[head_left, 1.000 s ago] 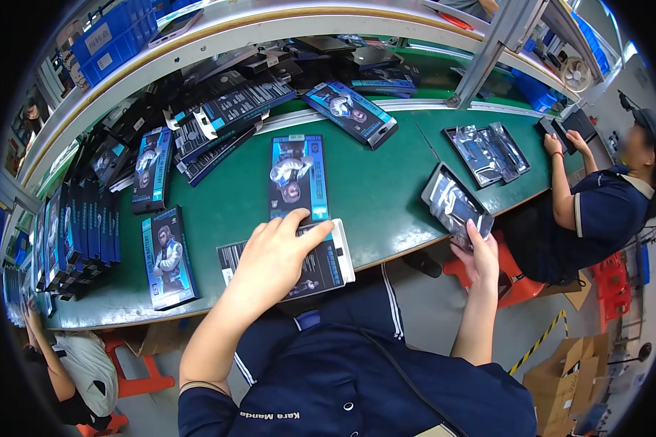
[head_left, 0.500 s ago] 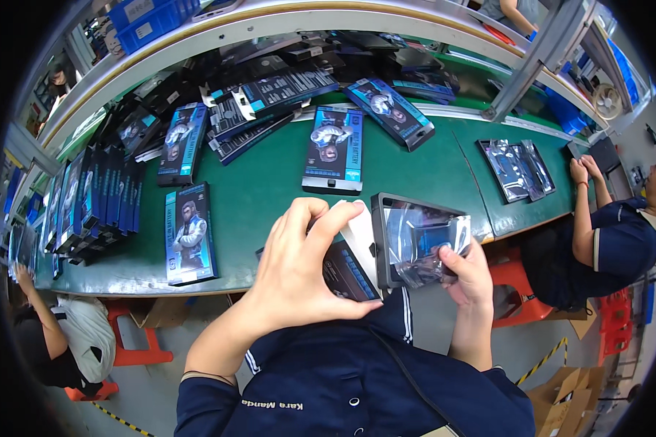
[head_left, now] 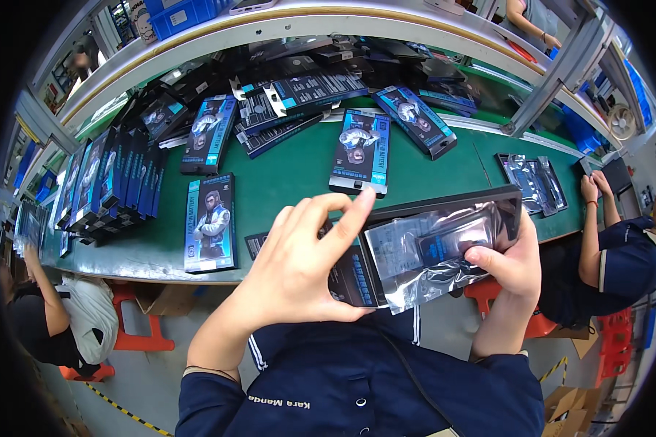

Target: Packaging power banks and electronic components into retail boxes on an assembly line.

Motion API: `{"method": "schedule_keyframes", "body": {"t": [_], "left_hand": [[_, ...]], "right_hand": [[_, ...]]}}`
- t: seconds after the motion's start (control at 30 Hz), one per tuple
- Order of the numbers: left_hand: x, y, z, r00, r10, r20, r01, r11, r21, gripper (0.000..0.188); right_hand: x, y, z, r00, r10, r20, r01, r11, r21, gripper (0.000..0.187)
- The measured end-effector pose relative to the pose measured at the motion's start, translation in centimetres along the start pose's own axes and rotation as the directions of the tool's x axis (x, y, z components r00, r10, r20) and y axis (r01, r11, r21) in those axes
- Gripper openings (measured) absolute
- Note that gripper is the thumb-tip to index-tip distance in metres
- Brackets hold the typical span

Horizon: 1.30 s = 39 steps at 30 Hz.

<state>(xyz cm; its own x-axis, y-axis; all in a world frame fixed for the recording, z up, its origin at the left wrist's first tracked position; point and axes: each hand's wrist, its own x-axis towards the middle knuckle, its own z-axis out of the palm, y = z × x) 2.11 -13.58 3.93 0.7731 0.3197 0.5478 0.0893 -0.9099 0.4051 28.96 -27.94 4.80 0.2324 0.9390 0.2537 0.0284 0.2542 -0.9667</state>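
My left hand (head_left: 291,255) is curled around a dark printed cardboard box (head_left: 356,280), its thumb and forefinger spread across the near and far sides at one end. Right up against that end is a black tray (head_left: 452,204), tilted; whether its edge still sits inside the box I cannot tell. Clear, crinkled plastic wrapping (head_left: 415,269) with a dark item inside lies in the tray. My right hand (head_left: 514,266) grips the tray's right end, thumb pressed on the plastic. The rest of the box is hidden behind my left hand.
Printed boxes lie flat on the green table (head_left: 284,211), one box (head_left: 210,222) at left and another (head_left: 361,149) ahead. Upright boxes (head_left: 116,178) stand in a row farther left, with a heap behind. A plastic-filled tray (head_left: 532,182) lies right, near a co-worker (head_left: 627,240).
My right hand has moved right with the tray, and more of the tray shows beside the box. My left hand keeps its hold on the box. The whole view has shifted slightly.
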Motion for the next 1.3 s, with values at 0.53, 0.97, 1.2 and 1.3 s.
{"method": "schedule_keyframes", "body": {"t": [0.53,0.97,1.2,1.3], "left_hand": [[1.2,-1.8,8.5,0.644,-0.363,-0.674,0.104,0.913,-0.393,0.129],[0.7,-1.2,3.4,0.725,-0.521,-0.451,-0.194,0.473,-0.859,0.021],[0.2,-1.8,3.7,0.676,-0.462,-0.574,-0.219,0.618,-0.755,0.02],[-1.7,-4.6,4.3,0.786,-0.248,-0.567,-0.31,0.635,-0.708,0.034]], "right_hand": [[5.2,0.2,8.7,0.764,-0.548,0.341,0.618,0.468,-0.632,0.024],[5.8,7.2,13.5,0.743,-0.649,-0.165,0.63,0.761,-0.155,0.023],[5.8,7.2,13.9,0.787,-0.594,-0.167,0.61,0.789,0.065,0.029],[6.0,10.2,13.1,0.577,-0.817,0.004,0.805,0.568,-0.17,0.049]]}}
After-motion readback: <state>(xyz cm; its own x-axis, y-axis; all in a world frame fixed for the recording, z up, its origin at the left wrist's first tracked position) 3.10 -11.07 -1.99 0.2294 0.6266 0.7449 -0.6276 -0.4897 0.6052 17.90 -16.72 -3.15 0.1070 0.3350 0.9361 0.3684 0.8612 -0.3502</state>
